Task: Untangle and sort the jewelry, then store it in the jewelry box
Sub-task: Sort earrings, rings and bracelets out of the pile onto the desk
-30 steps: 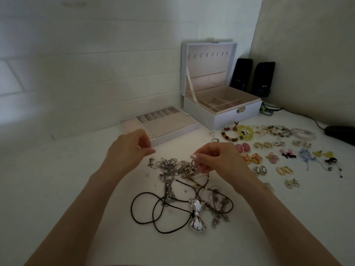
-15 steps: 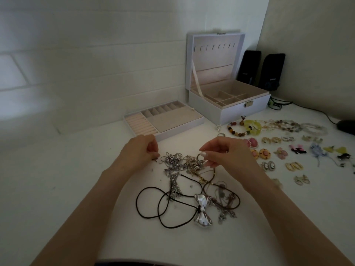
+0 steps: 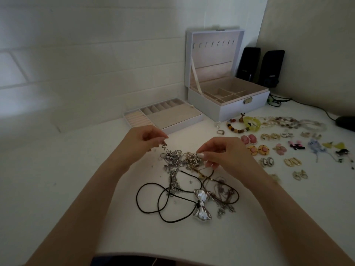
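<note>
Progress: approx mid-sort. Earrings (image 3: 263, 149) + bracelets (image 3: 251, 122) laid out in rows, right of frame. Nothing visibly stored yet in jewelry box (image 3: 230, 112), lid up, upper centre. Chain tangle (image 3: 180, 160) at centre unresolved. Left hand (image 3: 146, 141) pinches a chain end; right hand (image 3: 222, 152) pinches into the knot. Bow pendant (image 3: 201, 206) on black cord, lower centre, unsorted.

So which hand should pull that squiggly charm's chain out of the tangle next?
Left, probably. The left hand pinches just above the squiggly charm, with bare table beside it; the right hand pinches the tangle, anchoring it.
</note>
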Motion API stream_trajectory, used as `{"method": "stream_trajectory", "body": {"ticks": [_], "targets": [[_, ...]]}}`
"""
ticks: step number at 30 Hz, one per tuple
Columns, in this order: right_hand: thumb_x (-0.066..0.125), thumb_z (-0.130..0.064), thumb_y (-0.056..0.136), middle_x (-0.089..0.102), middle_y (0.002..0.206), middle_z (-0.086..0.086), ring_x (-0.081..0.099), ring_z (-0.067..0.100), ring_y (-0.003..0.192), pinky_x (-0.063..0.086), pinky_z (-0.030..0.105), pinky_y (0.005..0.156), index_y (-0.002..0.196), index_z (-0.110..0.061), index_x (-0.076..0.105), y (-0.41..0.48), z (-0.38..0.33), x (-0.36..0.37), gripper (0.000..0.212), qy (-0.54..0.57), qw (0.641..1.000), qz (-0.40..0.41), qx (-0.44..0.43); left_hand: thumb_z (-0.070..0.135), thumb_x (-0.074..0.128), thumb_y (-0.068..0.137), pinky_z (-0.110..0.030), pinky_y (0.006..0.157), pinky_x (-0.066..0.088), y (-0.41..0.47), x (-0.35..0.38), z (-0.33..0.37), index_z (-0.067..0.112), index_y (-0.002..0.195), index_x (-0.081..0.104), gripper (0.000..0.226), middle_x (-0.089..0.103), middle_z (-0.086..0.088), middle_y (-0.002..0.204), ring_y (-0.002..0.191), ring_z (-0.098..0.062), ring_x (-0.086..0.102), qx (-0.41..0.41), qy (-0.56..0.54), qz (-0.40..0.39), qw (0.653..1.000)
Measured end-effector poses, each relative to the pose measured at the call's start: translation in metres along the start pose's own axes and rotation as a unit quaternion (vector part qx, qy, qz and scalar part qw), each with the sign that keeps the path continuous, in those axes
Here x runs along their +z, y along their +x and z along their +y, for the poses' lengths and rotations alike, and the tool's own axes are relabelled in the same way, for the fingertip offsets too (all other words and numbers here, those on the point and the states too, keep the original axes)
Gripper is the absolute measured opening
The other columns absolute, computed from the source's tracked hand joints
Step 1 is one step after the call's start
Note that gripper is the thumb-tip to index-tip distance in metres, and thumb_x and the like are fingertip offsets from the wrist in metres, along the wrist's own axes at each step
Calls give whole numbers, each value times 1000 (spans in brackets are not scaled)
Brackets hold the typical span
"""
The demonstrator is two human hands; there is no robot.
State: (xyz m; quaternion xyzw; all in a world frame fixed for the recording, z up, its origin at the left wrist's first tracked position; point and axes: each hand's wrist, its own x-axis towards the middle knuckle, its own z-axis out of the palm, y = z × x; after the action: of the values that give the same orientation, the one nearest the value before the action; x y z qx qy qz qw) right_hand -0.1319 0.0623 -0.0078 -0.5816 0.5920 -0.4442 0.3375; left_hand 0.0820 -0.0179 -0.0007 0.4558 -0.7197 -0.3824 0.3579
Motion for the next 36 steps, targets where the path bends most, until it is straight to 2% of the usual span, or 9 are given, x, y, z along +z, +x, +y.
{"method": "stream_trajectory", "body": {"ticks": [4, 13, 16, 19, 22, 25, 30, 33, 36], "targets": [[74, -10, 79, 69, 67, -7, 58, -2, 57, 43, 7, 55, 78, -19, 74, 0, 0, 3, 9, -79, 996, -26, -17, 9, 65, 86, -5, 58, 42, -2, 8, 1, 14, 88, 69, 7, 67, 7, 76, 62, 8, 57, 16, 26, -7, 1000], [75, -8, 78, 66, 55, -3, 61, 7, 54, 48, 17, 51, 73, -12, 71, -8, -6, -19, 8, -52, 998, -6, 21, 18, 69, 83, -12, 65, 47, -11, 23, 5, 18, 85, 69, 2, 67, 9, 80, 70, -4, 60, 67, 68, -27, 995], [67, -3, 82, 67, 58, -5, 63, 6, 54, 51, 15, 58, 75, -20, 73, -15, -4, -25, 19, -105, 994, -10, 21, 11, 70, 82, -14, 59, 48, -14, 26, 10, 9, 87, 66, 7, 70, 0, 78, 64, -6, 63, 53, 29, -56, 997], [69, -6, 82, 67, 73, -8, 63, 2, 62, 51, 13, 65, 76, -27, 72, -20, -4, -22, 22, -132, 991, -27, 6, 5, 70, 80, -23, 59, 53, -17, 29, 13, 1, 88, 62, 12, 71, -10, 76, 63, -17, 65, 38, -2, -90, 995], [75, -17, 79, 55, 77, -12, 49, -3, 62, 39, 8, 59, 85, -26, 75, -22, -3, -11, 12, -182, 982, -48, -13, 4, 72, 79, -18, 61, 52, -17, 30, 12, 6, 85, 62, 12, 69, -6, 76, 64, -8, 63, 49, 20, -115, 992], [75, -22, 78, 52, 79, -10, 45, -1, 66, 34, 9, 59, 92, -24, 74, -20, -3, -1, 14, -225, 972, -61, -41, 12, 75, 77, -13, 63, 47, -17, 28, 9, 17, 84, 64, 14, 66, -1, 78, 64, 0, 57, 67, 87, -137, 984], [77, -24, 76, 52, 80, -9, 45, 0, 70, 33, 8, 62, 86, -24, 74, -16, -8, 14, 11, -230, 965, -98, -78, 19, 75, 78, -14, 62, 44, -17, 28, 7, 21, 82, 64, 12, 65, 2, 77, 63, 1, 54, 61, 144, -145, 977], [77, -24, 76, 55, 83, -5, 48, 4, 75, 38, 16, 67, 80, -24, 73, -17, -6, 19, 6, -238, 961, -110, -86, 23, 74, 79, -12, 64, 45, -17, 24, 8, 22, 82, 66, 9, 67, 6, 77, 66, 2, 57, 48, 159, -158, 973], [76, -24, 76, 54, 81, -8, 48, 3, 73, 37, 16, 65, 76, -24, 70, -19, -4, 18, 6, -238, 961, -108, -87, 24, 71, 81, -9, 62, 43, -17, 17, 10, 22, 81, 68, 4, 65, 13, 67, 63, 3, 57, 30, 168, -166, 971]]}}
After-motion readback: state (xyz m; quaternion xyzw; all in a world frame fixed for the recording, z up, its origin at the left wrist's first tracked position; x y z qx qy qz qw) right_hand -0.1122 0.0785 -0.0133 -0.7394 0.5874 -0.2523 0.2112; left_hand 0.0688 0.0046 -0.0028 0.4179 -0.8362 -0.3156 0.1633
